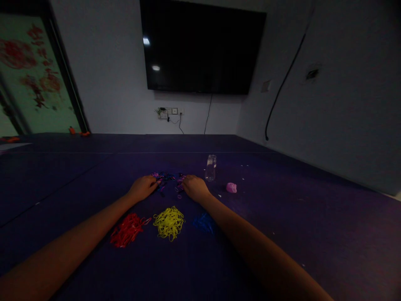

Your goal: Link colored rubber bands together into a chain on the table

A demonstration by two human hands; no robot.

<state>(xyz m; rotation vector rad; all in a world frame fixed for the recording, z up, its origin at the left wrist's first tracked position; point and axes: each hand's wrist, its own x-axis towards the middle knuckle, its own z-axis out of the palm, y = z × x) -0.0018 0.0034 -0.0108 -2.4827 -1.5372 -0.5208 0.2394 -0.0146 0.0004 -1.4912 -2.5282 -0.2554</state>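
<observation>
Left fingers (153,179) and right fingers (186,182) were curled around a mixed pile (166,177) of pink, blue and dark bands on the desk (175,271); grip could not be told. Clear jar (211,171) stood upright, right; contents indistinct. Nearer: red bands (128,230), yellow bands (169,223), blue bands (203,223), heaped separately. Red characters (40,51) on door were illegible.

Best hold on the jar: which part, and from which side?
I'd probably grip the jar round its side wall, below the mouth, with the right hand coming in from the right. It stands upright, its wall is exposed there, and the pink lump sits nearer the camera.
</observation>
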